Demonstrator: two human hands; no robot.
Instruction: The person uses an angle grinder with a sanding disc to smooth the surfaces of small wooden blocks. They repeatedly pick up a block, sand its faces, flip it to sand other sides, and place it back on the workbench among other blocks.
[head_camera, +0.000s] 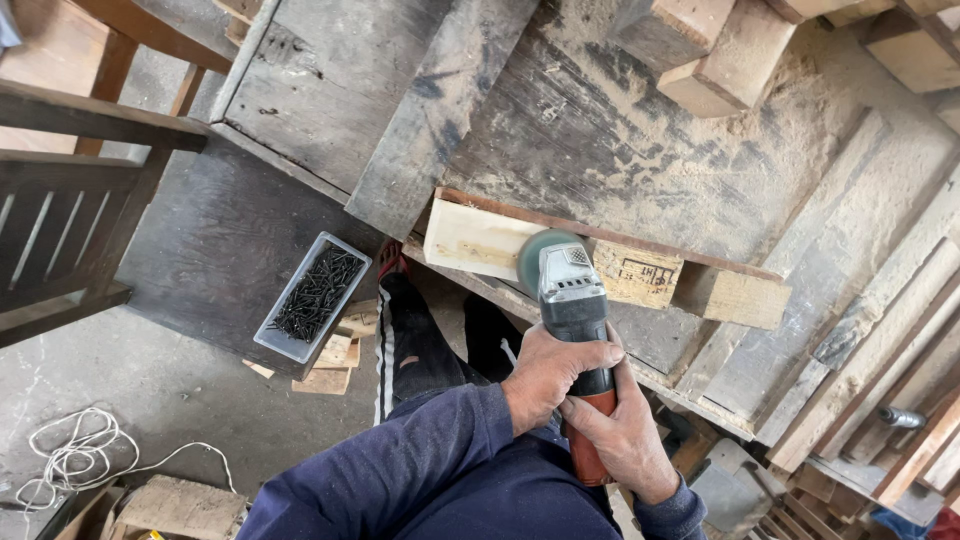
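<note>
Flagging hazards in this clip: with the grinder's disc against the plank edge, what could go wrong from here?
1. The plank lies loose on the sawdust-covered bench, with no clamp visible; the angle grinder could shove it or kick back.
2. Both the left hand and the right hand are bare, close behind the disc.
3. The open tray of screws overhangs some offcuts; a knock might spill it.

We see one open rectangular box of dark screws (312, 297), pale grey-white plastic, on the floor left of the workbench. On the pale wooden plank (640, 275) at the bench edge sits a small dark rectangular stamped mark (648, 271), just right of the grinder disc.
</note>
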